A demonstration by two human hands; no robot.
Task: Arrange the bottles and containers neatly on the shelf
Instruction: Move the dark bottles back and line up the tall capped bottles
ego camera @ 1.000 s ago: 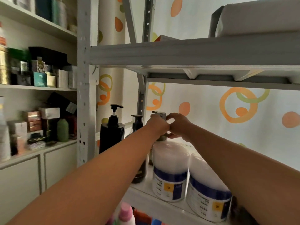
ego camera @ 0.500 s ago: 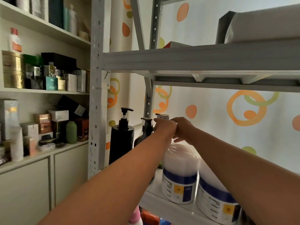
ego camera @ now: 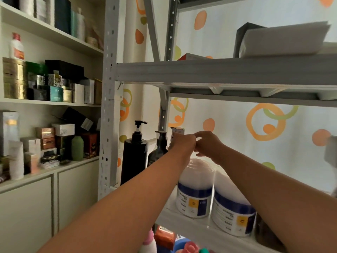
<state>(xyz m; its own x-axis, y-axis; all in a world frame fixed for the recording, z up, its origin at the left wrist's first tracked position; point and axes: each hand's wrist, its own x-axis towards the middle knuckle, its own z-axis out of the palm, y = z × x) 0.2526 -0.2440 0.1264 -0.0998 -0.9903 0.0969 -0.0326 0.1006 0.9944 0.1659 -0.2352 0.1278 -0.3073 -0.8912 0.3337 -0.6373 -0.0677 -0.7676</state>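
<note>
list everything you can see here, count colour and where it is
pump bottles: 2, black, left end of the metal shelf
small bottle: 1, pale label, behind both hands, mostly hidden
tubs: 2, white with blue and yellow labels, side by side at the shelf front
metal rack: 1, grey, centre and right
flat package: 1, white, on the upper rack shelf
wall shelving: 1, cream, left, filled with boxes
green bottle: 1, on the lower left shelf
white bottle: 1, red cap, upper left shelf
gold tins: stacked, left shelf; count unclear
items below: pink, orange, blue, bottom edge; count unclear
left hand: 1, at the small bottle
right hand: 1, beside the left hand
</note>
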